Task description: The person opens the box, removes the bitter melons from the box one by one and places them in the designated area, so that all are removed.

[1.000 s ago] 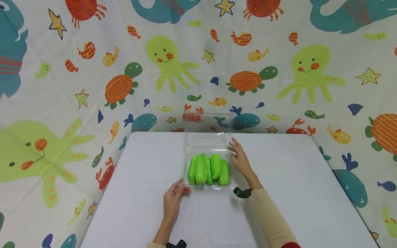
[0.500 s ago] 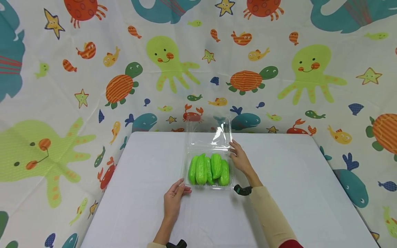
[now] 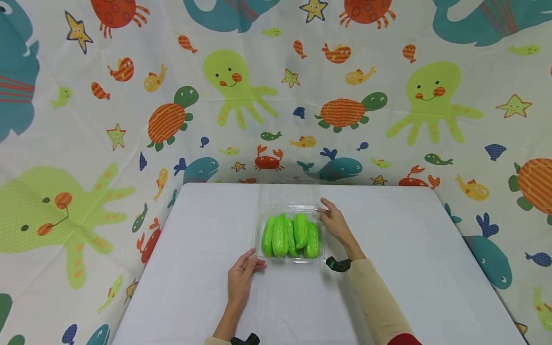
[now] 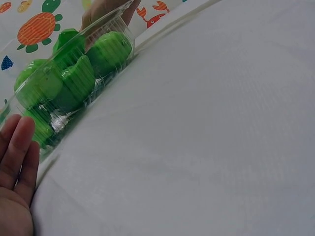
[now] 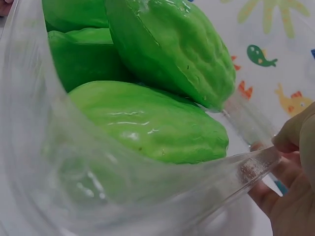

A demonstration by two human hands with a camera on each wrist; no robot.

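A clear plastic clamshell container (image 3: 257,239) lies on the white table with its hinged lid (image 3: 289,194) open toward the back. Several glossy, bright green, long lumpy vegetable-like pieces (image 3: 280,235) sit side by side in its base. My right hand (image 3: 336,224) is at the right rear side; in the right wrist view its thumb lies above the rim and its fingers beneath, pinching the plastic. At the front left corner is my left hand (image 3: 241,275), fingers extended with their tips at the container's edge. In the left wrist view those fingers (image 4: 19,147) look straight and relaxed.
The white tabletop (image 3: 409,249) spreads around the container on every side. Behind it hangs a cloth (image 3: 258,91) printed with sea animals. Black wrist cameras (image 3: 338,264) are strapped on both arms.
The clear lid has tipped further back and lower behind the base. My right hand has shifted slightly toward the front. My left hand and the green pieces stay put.
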